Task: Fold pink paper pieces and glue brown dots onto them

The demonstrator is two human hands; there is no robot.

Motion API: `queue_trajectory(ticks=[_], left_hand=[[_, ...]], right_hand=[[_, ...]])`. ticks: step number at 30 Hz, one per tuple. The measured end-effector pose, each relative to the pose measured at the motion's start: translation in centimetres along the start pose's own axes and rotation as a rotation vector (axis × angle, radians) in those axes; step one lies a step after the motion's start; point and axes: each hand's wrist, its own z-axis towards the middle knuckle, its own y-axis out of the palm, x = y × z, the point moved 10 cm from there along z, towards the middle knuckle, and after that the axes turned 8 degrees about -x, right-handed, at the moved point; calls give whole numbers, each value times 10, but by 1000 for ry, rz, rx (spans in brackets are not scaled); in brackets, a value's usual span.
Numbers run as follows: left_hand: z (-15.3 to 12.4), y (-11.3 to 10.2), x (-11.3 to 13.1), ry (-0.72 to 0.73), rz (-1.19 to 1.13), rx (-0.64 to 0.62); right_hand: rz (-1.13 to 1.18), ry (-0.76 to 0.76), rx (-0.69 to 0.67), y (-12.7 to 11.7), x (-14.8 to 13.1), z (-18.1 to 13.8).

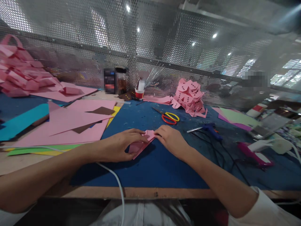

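Both hands work at the centre of the surface point(145, 169), which is covered by a blue mat. The left hand point(119, 146) lies over the near left portion of a folded pink paper piece point(141, 145), its fingers curled forward and its grip closed on the paper's upper edge. The right hand point(170, 138) meets it from the other side, fingertips pinched on the same upper corner of the piece; the two hands nearly touch there. The paper piece rests on the mat between the hands, its lower point directed toward the near edge.

Behind the hands lie scissors point(169, 117) with red and yellow handles, apart from the paper piece. To their right lies a glue gun point(210, 129) with a blue body, its black cord running toward the near right. Further back stands a heap of folded pink pieces point(190, 98) with punched dots. A red cup point(139, 93) stands near the perforated metal screen point(164, 47). Large pink sheets point(75, 124) overlap at the left, with a turquoise sheet point(22, 121) beside them. A white cable point(115, 179) crosses beneath the left forearm.
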Motion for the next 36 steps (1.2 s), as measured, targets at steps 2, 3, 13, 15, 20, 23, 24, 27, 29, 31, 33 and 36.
queue_trajectory(ticks=[2,3,13,15,20,23,24,27,29,31,33,36], left_hand=[[0,-1,1,5,0,0],[0,-1,2,10,0,0],[2,-3,13,136,9,23],[2,-3,12,139,9,29],[3,-4,13,143,3,40],[3,-5,14,142,-7,35],[3,-5,15,141,-8,31],[3,-4,15,131,-4,11],[4,-3,14,122,-2,-5],[4,-2,13,115,-2,-11],[3,-2,13,116,-4,-4],[3,-2,12,120,0,-3]], right_hand=[[-7,-6,-6,1,0,0],[-12,-7,-7,1,0,0],[-199,-70,-66,2,-13,0],[-279,-95,-79,3,-18,0],[-371,-116,-77,3,-24,0],[-367,-102,-80,3,-23,0],[-363,-92,-81,3,-22,1],[-346,-62,-79,3,-19,1],[-332,-54,-75,3,-17,2],[-318,-52,-75,3,-17,2],[-306,-49,-74,3,-16,2],[-293,-49,-74,3,-15,2]])
